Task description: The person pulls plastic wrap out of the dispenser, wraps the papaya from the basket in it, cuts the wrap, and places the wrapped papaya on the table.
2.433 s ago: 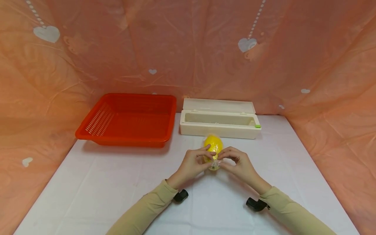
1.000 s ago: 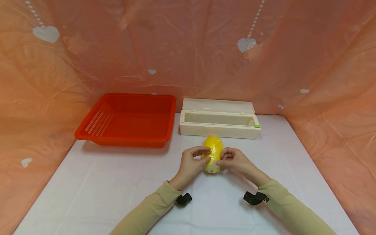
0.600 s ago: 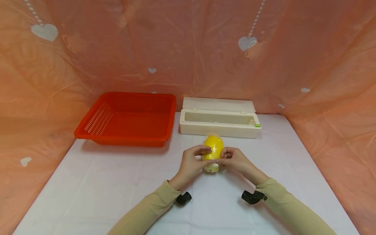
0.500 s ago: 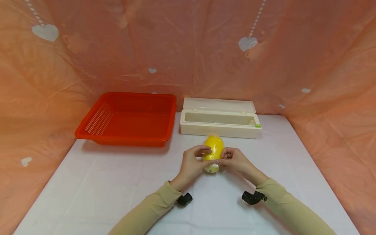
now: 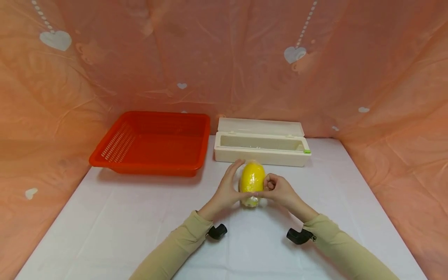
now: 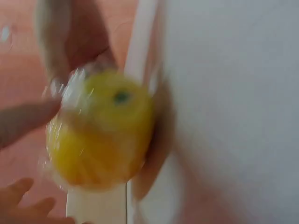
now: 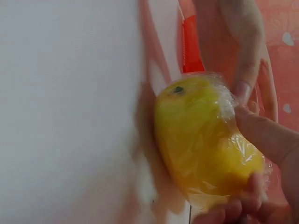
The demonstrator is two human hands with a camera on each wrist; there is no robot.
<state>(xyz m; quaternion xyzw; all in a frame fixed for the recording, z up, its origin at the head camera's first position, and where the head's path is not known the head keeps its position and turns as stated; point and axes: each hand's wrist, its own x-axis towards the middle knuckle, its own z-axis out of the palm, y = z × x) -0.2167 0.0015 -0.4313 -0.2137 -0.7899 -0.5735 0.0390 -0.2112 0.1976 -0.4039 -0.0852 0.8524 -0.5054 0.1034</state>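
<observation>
A yellow mango (image 5: pixel 252 179) wrapped in clear cling film stands near the middle of the white table, its dark stem spot towards me. Creased film (image 7: pixel 227 105) gathers over its upper side in the right wrist view. My left hand (image 5: pixel 225 191) is at its left side. The left thumb presses on the film while the other fingers stretch forward, off the fruit. At the right side, my right hand (image 5: pixel 282 194) holds the mango with curled fingers (image 7: pixel 233 210) and a thumb (image 7: pixel 266 133) laid on the film. Both thumb tips meet over the fruit.
Behind the mango stands a long cream box (image 5: pixel 260 156) with its lid raised and a green tab at its right end. A red plastic basket (image 5: pixel 154 170) sits at the back left. An orange curtain (image 5: pixel 224 58) surrounds the table (image 5: pixel 133 221).
Earlier both hands pinched bunched film at the mango's near end; the film there now lies flatter. Since half a second ago, my left fingers have straightened away from the fruit.
</observation>
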